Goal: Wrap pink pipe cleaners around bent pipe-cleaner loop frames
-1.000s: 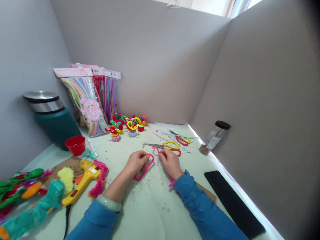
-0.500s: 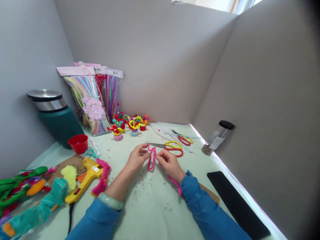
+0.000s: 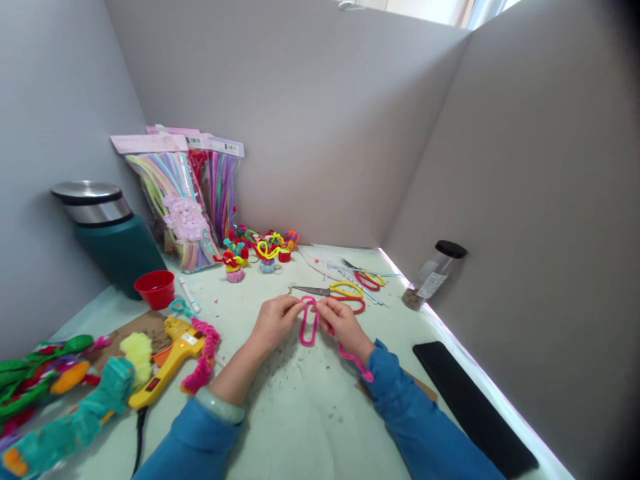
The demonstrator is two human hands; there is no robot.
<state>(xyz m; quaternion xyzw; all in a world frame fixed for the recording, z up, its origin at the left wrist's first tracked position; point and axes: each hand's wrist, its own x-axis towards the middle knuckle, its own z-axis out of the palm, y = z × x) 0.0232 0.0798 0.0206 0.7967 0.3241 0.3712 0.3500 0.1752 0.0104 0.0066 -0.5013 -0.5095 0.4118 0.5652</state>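
Mid-worktop, left hand (image 3: pixel 273 321) and right hand (image 3: pixel 345 324) pinching the top of a pink pipe cleaner (image 3: pixel 308 343), near the scissors (image 3: pixel 320 291), loop now narrower and turned upright since a second ago

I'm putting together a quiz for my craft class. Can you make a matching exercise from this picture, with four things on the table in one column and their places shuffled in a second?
Things
1. pink pipe cleaner
2. red cup
3. yellow glue gun
4. black-lidded jar

Places
A. tilted against the right wall
B. pinched between the left hand and right hand
C. beside the teal container
D. lying flat by the brown cardboard

Pairs: 1-B, 2-C, 3-D, 4-A
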